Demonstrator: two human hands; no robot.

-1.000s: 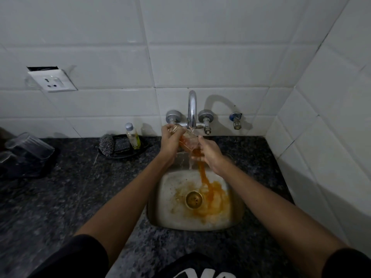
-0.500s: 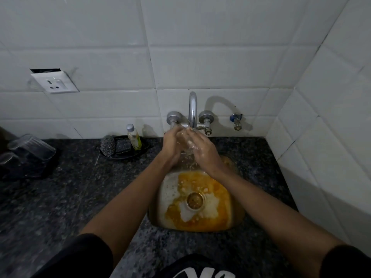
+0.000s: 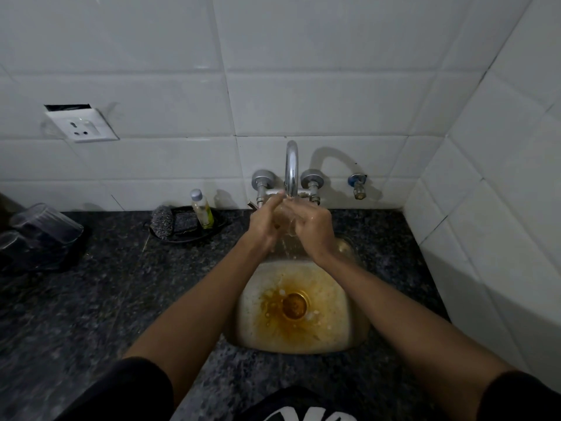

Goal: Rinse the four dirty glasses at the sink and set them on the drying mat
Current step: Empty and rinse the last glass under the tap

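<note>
We find bare counter (image 3: 100,299) left of the sink (image 3: 361,332); soap tray (image 3: 194,233) and tap (image 3: 291,168) block the rear.

The glass (image 3: 283,220) under the tap is mostly hidden between the left hand (image 3: 263,222) and the right hand (image 3: 314,227); its shape cannot be made out. At far left, upturned glasses (image 3: 45,221) are cut off by the edge and lost in shadow.

Home kitchen: tiled wall (image 3: 303,56), sink (image 3: 358,338), granite counter (image 3: 91,299)
</note>
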